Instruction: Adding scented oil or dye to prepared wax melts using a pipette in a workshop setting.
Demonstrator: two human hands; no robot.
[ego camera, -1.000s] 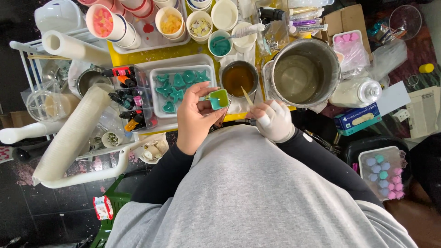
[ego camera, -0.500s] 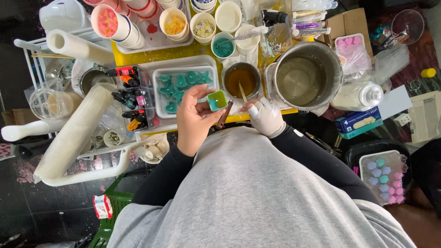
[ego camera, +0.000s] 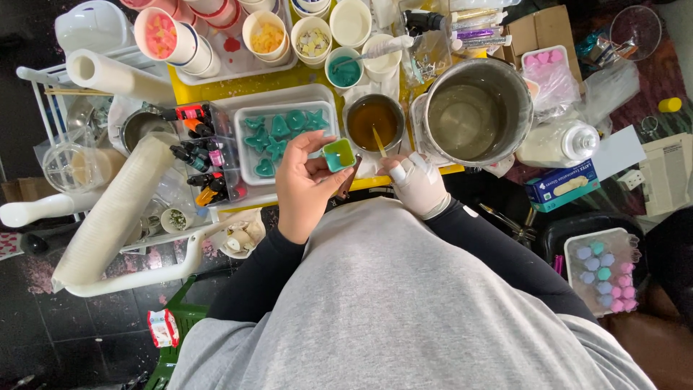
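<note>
Left hand: my fingers stay clamped on the small teal cup.
Right hand: gloved fingers still pinch the stick; nothing has moved on.

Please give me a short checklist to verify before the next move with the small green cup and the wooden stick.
1. Left hand grips the small green cup: ok.
2. Cup upright, teal liquid not spilling: ok.
3. Gloved right hand holds the wooden stick: ok.
4. Stick tip over the amber pot, not over the table: ok.
5. Teal shapes in the white tray set hard: cannot tell.
6. Large steel pot apart from both hands: ok.
</note>
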